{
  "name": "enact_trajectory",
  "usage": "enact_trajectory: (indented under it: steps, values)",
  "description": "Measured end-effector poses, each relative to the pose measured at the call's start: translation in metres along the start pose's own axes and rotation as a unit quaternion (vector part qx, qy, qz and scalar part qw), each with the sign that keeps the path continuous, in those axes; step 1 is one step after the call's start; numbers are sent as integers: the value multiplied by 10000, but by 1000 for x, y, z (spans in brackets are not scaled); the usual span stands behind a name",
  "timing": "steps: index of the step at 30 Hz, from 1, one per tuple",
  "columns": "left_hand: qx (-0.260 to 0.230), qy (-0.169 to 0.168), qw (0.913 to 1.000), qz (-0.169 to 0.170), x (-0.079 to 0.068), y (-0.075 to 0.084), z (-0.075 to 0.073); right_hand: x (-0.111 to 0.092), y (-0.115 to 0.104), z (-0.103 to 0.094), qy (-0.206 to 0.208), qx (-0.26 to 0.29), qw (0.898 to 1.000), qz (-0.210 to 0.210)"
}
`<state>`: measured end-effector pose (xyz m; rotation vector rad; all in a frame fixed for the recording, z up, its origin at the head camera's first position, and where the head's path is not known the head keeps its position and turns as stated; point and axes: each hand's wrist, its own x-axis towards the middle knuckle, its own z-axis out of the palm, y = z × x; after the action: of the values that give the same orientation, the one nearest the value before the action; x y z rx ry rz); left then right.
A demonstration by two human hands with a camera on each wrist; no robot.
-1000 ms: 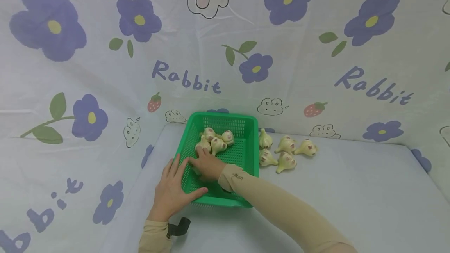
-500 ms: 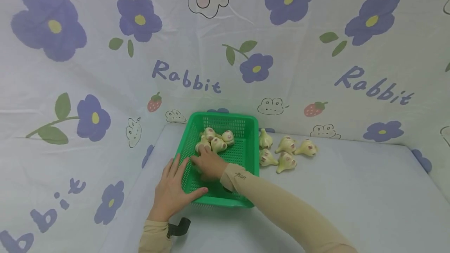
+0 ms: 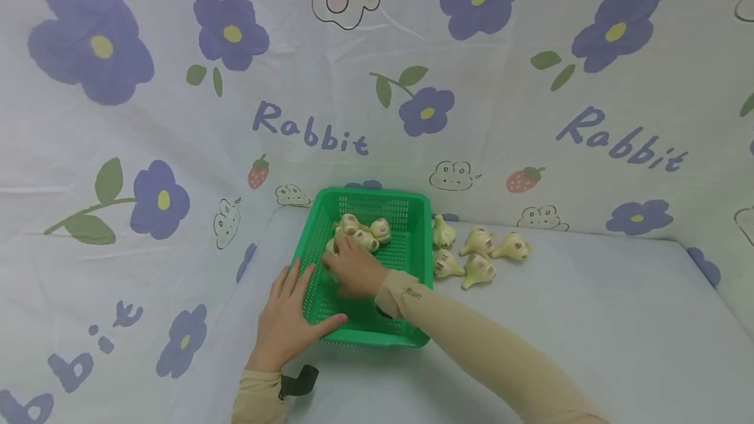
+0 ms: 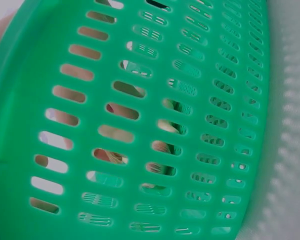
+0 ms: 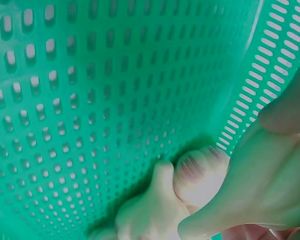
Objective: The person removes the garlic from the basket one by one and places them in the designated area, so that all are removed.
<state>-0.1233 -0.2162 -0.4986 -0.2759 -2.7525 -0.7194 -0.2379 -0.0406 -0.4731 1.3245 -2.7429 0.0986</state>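
Observation:
Inside the green plastic basket [image 3: 429, 280], my right hand [image 3: 360, 270] pinches a garlic bulb [image 5: 262, 177]. The right wrist view shows the thumb [image 5: 287, 105] on top of it and fingertips [image 5: 245, 232] underneath. More garlic bulbs [image 3: 381, 230] lie around it, bunched in the basket's far left part. Another bulb's pale stem and body [image 5: 155, 210] sit just below the held one. My left hand [image 3: 288, 322] rests on the basket's left rim near the front corner, fingers spread and straight. Only the slotted basket wall [image 4: 135, 120] fills most of the left wrist view.
Right of the basket, several garlic bulbs [image 3: 478, 270] lie grouped on the white table [image 3: 589, 319]. A printed cloth [image 3: 377, 110] hangs behind the table and along its left side. A black strap piece [image 3: 302, 381] sticks out from the left wrist.
My right hand has shifted slightly right and away from me inside the basket, and a bulb at the cluster's left has moved with it. The left hand keeps its place.

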Motion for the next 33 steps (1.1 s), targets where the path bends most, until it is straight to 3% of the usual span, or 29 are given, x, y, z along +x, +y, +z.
enact_trajectory:
  steps: [8,25,33]
  values:
    - [-27,-23,10000,-41,1,1,-1,-8,4,-11,198,-92,9997,-85]
    - [-48,-71,9999,-91,1,3,-1,-35,10,-50,394,872,9954,26]
    - [-66,-72,9999,-78,2,4,-1,-49,19,-60,732,888,9933,-113]
